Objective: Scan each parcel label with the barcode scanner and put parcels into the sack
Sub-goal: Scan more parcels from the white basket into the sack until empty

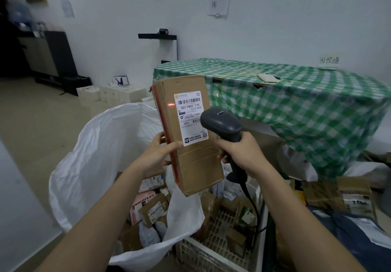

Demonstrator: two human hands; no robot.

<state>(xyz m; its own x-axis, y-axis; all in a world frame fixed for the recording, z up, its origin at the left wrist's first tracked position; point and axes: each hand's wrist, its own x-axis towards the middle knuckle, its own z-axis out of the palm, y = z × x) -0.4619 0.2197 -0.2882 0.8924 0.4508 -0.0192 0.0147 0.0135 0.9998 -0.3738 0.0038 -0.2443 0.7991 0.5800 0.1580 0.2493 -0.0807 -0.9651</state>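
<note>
While the left hand point(157, 153) grips the parcel point(188, 134) upright, right-hand fingers point(222, 144) clasp the scanner point(222, 123).

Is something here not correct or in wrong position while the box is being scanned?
Yes. The scanner's red light spot falls on bare cardboard left of the label's barcode, so the aim looks off. The box itself looks undamaged.

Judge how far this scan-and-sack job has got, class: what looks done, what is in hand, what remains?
Done: several parcels already lie in the white sack. In hand: the left hand holds a cardboard box upright while the right hand aims the barcode scanner; its red light falls just left of the label. Left: parcels in the plastic crate.
</note>
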